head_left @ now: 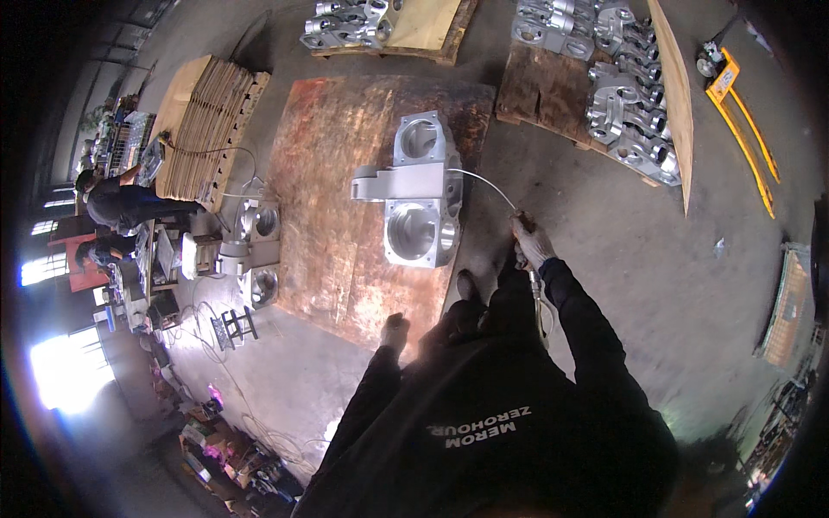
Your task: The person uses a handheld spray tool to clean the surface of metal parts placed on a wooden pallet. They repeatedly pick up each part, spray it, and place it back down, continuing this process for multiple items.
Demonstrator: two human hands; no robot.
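Observation:
A large silver metal casting (pixel 418 190) with round bores lies on a rusty steel plate (pixel 337 216) on the floor in front of me. My right hand (pixel 528 242) grips an air gun with a thin bent nozzle tube (pixel 488 183) that reaches to the casting's right side. A hose runs from the gun down along my dark sleeve. My left hand (pixel 395 331) hangs loosely closed over the plate's near edge and holds nothing that I can see. My shoe (pixel 467 286) stands beside the plate.
A second casting (pixel 255 250) lies left of the plate beside stacked boards (pixel 207 125). Pallets with several more castings (pixel 626 95) stand at the back. A yellow pallet jack (pixel 743 112) is at the far right. Two people work at benches far left (pixel 117 207).

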